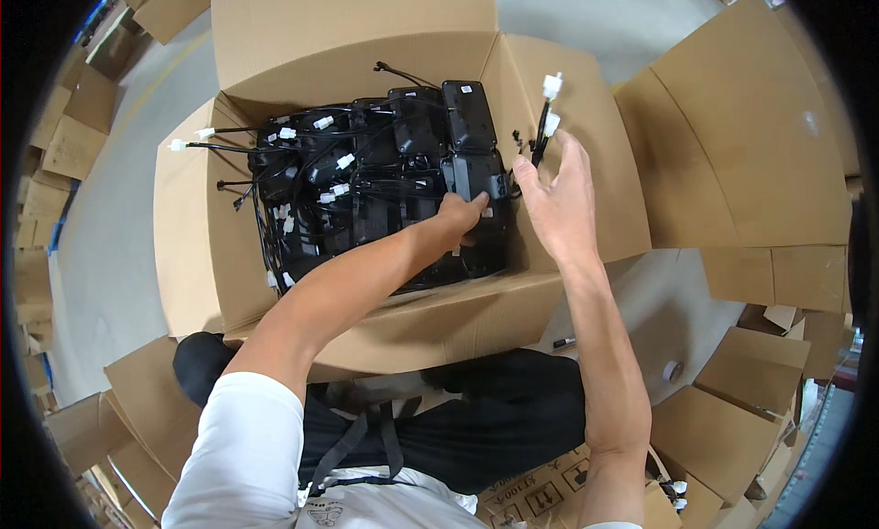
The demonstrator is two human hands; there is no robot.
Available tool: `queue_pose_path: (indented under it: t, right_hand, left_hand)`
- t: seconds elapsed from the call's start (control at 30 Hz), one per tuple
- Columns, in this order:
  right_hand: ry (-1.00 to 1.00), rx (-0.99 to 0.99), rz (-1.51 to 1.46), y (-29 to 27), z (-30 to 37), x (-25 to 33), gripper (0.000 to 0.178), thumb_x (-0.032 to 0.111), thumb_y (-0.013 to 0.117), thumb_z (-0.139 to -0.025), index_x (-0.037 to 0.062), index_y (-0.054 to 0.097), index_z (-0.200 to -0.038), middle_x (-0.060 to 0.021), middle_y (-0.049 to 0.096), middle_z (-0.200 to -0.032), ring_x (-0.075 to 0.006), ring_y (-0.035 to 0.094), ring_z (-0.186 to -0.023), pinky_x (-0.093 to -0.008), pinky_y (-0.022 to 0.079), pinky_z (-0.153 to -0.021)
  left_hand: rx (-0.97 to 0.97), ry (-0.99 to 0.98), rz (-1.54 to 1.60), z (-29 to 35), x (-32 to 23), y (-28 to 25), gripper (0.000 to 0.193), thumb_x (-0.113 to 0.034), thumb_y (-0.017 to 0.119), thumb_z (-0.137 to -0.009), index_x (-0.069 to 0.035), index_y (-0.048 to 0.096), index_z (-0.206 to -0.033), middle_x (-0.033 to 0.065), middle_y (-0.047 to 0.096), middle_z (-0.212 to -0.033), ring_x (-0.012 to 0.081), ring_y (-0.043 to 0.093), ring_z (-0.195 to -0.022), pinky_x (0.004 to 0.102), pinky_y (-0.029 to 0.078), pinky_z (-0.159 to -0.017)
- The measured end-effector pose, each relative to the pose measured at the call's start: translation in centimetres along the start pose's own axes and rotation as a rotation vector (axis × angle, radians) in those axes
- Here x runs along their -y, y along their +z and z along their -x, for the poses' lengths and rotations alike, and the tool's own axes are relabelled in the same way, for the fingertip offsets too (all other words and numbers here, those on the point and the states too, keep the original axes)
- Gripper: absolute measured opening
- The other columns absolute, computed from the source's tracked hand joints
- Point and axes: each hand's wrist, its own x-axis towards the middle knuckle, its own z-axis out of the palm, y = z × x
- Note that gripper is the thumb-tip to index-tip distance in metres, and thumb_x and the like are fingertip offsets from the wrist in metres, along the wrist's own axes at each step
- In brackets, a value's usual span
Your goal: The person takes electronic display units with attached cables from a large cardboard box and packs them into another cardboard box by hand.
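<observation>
Several flat black plastic cases [417, 126] with black cables and white plug connectors [345, 161] are packed in rows inside an open cardboard box [366, 58]. My left hand [461, 218] reaches over the box's near wall and grips a black case [478, 174] at the right end of the rows, thumb on its face. Part of that case and some fingers are hidden. Over the box's right flap, my right hand [560, 195] is closed around a bunch of black cables [542, 145], with white connectors [552, 86] standing up above the fingers.
A large open carton [742, 145] stands to the right. Smaller cardboard boxes [723, 437] lie at the lower right, and more boxes [64, 145] line the left. A black marker [563, 343] and a roll of tape [673, 371] are on the grey floor.
</observation>
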Motion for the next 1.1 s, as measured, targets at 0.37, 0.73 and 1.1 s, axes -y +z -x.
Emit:
queue_pose_path:
  t: [0.37, 0.73, 1.1]
  right_hand:
    - [-0.16, 0.158, 0.294, 3.7, 0.8, 1.9, 0.056, 0.028, 0.068, -0.091, -0.0078, 0.053, -0.132, -0.0289, 0.05, -0.141, -0.0404, 0.046, -0.134, -0.0452, 0.036, -0.113]
    - [-0.362, 1.058, 0.084, 8.9, 7.2, 8.8, 0.04, 0.019, 0.061, -0.096, -0.0057, 0.056, -0.128, -0.0198, 0.065, -0.123, -0.029, 0.061, -0.116, -0.0364, 0.045, -0.103]
    - [-0.374, 1.361, 0.058, 14.9, 15.4, 16.5, 0.034, 0.017, 0.065, -0.092, -0.0065, 0.063, -0.116, -0.0122, 0.07, -0.099, -0.0177, 0.063, -0.09, -0.0326, 0.05, -0.085]
  left_hand:
    - [0.106, 0.086, -0.202, 3.7, -2.3, -5.3, 0.064, -0.05, 0.063, -0.093, 0.005, 0.057, -0.127, 0.0212, 0.063, -0.121, 0.034, 0.064, -0.109, 0.0478, 0.06, -0.075]
    - [-0.347, 0.924, -0.122, 47.5, 3.4, -41.1, 0.037, -0.028, 0.055, -0.103, 0.006, 0.065, -0.116, 0.0049, 0.069, -0.081, 0.0113, 0.065, -0.075, 0.0259, 0.053, -0.072]
    - [-1.194, -0.168, 0.475, 53.8, 61.9, -51.7, 0.033, -0.03, 0.064, -0.096, 0.0, 0.068, -0.083, 0.0086, 0.064, -0.063, 0.0169, 0.059, -0.05, 0.0321, 0.048, -0.047]
